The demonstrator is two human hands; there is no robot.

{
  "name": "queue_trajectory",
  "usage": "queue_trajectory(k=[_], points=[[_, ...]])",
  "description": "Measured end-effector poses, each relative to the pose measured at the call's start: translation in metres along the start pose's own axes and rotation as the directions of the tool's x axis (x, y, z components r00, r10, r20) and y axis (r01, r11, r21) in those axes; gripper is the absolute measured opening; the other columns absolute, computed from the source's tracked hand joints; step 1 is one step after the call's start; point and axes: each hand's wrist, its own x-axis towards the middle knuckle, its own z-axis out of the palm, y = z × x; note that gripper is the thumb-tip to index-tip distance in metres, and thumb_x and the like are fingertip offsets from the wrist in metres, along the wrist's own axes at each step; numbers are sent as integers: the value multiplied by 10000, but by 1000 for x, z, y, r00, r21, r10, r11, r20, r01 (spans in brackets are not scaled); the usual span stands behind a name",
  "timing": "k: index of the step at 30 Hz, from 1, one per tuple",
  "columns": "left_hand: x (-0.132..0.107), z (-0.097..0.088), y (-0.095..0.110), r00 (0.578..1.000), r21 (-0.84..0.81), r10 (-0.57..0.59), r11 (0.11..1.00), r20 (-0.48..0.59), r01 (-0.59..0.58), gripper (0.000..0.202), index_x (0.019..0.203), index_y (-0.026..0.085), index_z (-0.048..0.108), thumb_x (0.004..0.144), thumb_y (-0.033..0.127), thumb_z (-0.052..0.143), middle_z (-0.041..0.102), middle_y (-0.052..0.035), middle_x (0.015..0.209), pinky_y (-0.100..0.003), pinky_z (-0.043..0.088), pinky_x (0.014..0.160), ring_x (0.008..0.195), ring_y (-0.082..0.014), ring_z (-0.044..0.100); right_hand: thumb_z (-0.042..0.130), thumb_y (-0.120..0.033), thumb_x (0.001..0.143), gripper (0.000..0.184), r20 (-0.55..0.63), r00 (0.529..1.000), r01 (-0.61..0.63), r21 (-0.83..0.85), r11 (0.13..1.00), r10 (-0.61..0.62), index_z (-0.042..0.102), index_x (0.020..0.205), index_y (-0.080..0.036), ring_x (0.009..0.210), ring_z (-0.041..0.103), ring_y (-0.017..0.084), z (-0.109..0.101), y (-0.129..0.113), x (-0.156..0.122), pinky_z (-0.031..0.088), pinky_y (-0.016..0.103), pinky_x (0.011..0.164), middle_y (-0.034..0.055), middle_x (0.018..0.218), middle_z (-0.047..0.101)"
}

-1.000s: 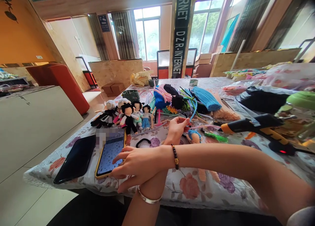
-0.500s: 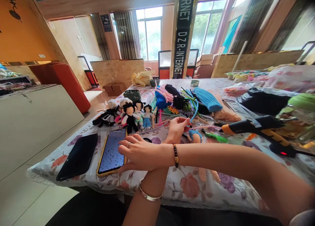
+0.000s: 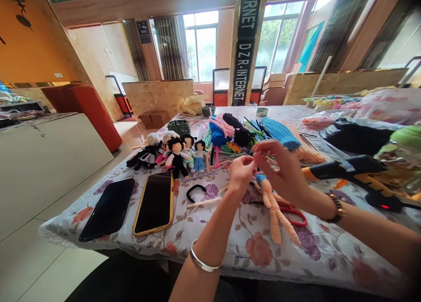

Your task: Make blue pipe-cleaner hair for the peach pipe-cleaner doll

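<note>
My left hand (image 3: 241, 172), with a silver bangle on its wrist, pinches the top of a small pipe-cleaner doll (image 3: 274, 210). The doll has a blue upper part and long peach legs that trail on the floral tablecloth (image 3: 230, 245). My right hand (image 3: 283, 170), wearing a bead bracelet, curls its fingers around the same doll's top, right beside the left hand. Red scissors (image 3: 294, 213) lie under the doll's legs.
A yellow-cased phone (image 3: 154, 203) with a dark screen and a black phone (image 3: 108, 210) lie at the left. Several finished dolls (image 3: 171, 153), a black loop (image 3: 194, 190), a heap of coloured pipe cleaners (image 3: 237, 133) and a glue gun (image 3: 355, 170) surround my hands.
My right hand left the yellow-cased phone and moved right to the doll beside the left hand. The phone's screen went dark. The doll's legs now show.
</note>
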Motion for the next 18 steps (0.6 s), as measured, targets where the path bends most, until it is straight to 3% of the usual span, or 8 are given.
queue_trajectory(k=[3, 6, 11, 18], points=[[0, 2, -2, 999, 57, 35, 998, 16, -36, 296, 762, 145, 654, 629, 385, 762, 622, -5, 599, -227, 460, 585, 550, -103, 570, 466, -349, 885, 155, -31, 958, -286, -84, 955, 284, 505, 912, -201, 671, 557, 171, -17, 32, -8, 405, 300, 604, 45, 765, 585], [0, 5, -4, 997, 113, 71, 991, 38, -75, 187, 677, 136, 632, 660, 285, 744, 608, 5, 594, -216, 424, 544, 506, -84, 532, 455, -410, 886, 212, 17, 919, -389, -119, 914, 394, 500, 894, -203, 643, 566, 176, -24, 53, -17, 402, 300, 578, 61, 761, 604], [-1, 6, -4, 991, 178, 111, 976, 74, -122, 110, 655, 137, 628, 690, 213, 699, 576, 17, 569, -205, 387, 518, 504, -82, 513, 453, -432, 885, 251, 100, 917, -376, -100, 921, 386, 537, 857, -197, 618, 597, 184, -18, 65, -30, 423, 291, 555, 42, 674, 611], [-1, 6, -10, 956, 225, 140, 954, 257, -200, 251, 666, 138, 639, 621, 362, 743, 586, 12, 608, -186, 376, 532, 545, -77, 509, 457, -417, 885, 249, 122, 937, -325, -36, 945, 327, 560, 825, -199, 642, 608, 162, -14, 64, -34, 451, 259, 541, 30, 731, 631]])
